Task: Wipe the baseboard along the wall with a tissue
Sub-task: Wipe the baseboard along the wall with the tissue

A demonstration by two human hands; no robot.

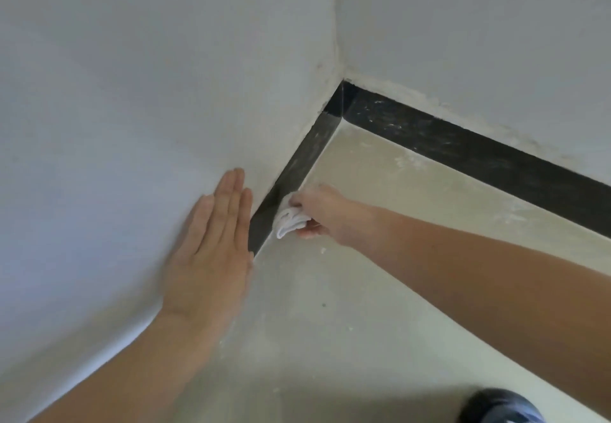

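The right hand [322,212] is pressing a folded white tissue [290,222] against the face of the black baseboard [299,164] on the left wall [132,92], low down where the board is meeting the floor [363,307]. Its grip is clamped on the tissue, with the fingers curling round the wad. The left hand [215,247] is lying flat on the wall just above the board, fingers straight and together. Its grip is holding nothing, and it seems to be bracing the body.

Judging by this, the wiping is under way but far from finished. The tissue is sitting some way short of the corner, so the run between it and the corner is waiting for a pass, or for another one. That run is looking fairly dark and even, with a few faint specks, and whether it is already clean I cannot tell. The near end of the board is hiding behind the left hand, so its condition is not showing either.

The second stretch [463,148], under the right wall, is carrying pale smears and white flecks along much of its length, and plaster-like crumbs are lying on the floor beside it. It is looking untouched, and I am judging it to be the larger share of what is left. Of the 2 stretches in view, at most 1 is partly done.
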